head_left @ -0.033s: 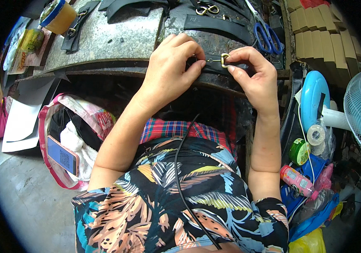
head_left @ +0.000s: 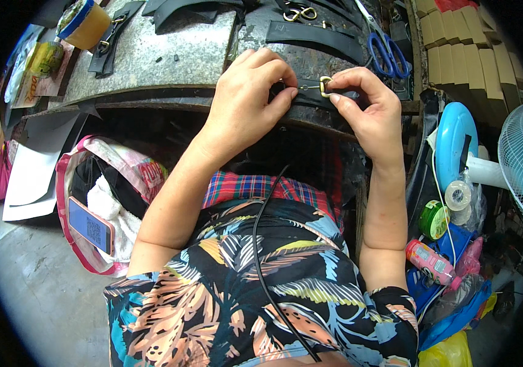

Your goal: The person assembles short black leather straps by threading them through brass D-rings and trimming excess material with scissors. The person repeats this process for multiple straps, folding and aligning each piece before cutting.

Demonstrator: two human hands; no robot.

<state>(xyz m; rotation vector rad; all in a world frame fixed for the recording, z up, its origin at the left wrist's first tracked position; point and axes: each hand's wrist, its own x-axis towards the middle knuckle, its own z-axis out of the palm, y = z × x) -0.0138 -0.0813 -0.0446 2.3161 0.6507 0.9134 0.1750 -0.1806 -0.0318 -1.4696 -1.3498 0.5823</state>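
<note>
A brass-coloured buckle [head_left: 325,87] with a prong pointing left lies at a black leather strap [head_left: 313,96] near the front edge of the bench. My right hand [head_left: 368,107] pinches the buckle's right side between thumb and forefinger. On the left, my left hand [head_left: 246,95] is closed, thumb and forefinger together at the strap's left part beside the prong's tip. Its fingers hide that end of the strap. Just beyond my hands lies another black leather piece [head_left: 316,40], and more brass rings [head_left: 301,13] sit behind it.
Blue-handled scissors [head_left: 388,55] lie at the bench's right. A tub [head_left: 83,25] and a buckled strap [head_left: 111,43] are at the far left. Below the bench, a bag [head_left: 66,208] holds a phone [head_left: 92,225]. Right of me stands a fan [head_left: 518,159]; a black cable [head_left: 257,244] crosses my shirt.
</note>
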